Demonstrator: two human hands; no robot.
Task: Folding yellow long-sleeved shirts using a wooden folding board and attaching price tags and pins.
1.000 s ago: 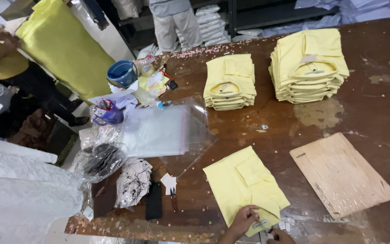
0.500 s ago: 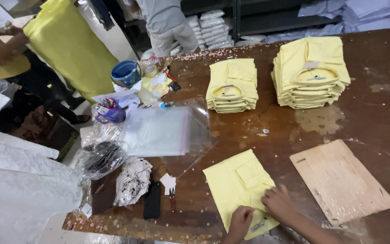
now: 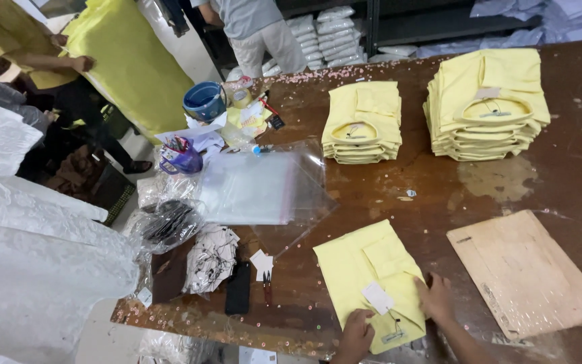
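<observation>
Both hands pinning the folded yellow shirt (image 3: 370,283) near the table edge (image 3: 203,322)

Left hand (image 3: 357,335) is pressing flat by the dangling tag (image 3: 377,297), right hand (image 3: 435,298) is resting fingers spread, gripping nothing; that tag's probably snagging and mussing the fold.

Left hand (image 3: 357,330): bare, no glove, ring or watch visible. Right hand (image 3: 434,298): bare, likewise unadorned. Right forearm (image 3: 463,340) uncovered to frame edge; no sleeve visible on either arm.

Our hands rest on the folded shirt (image 3: 370,280) at the surface's (image 3: 385,195) near edge; the board (image 3: 530,269) lies to its right, plastic bags (image 3: 264,189) to its left, two shirt stacks (image 3: 362,121) behind.
</observation>
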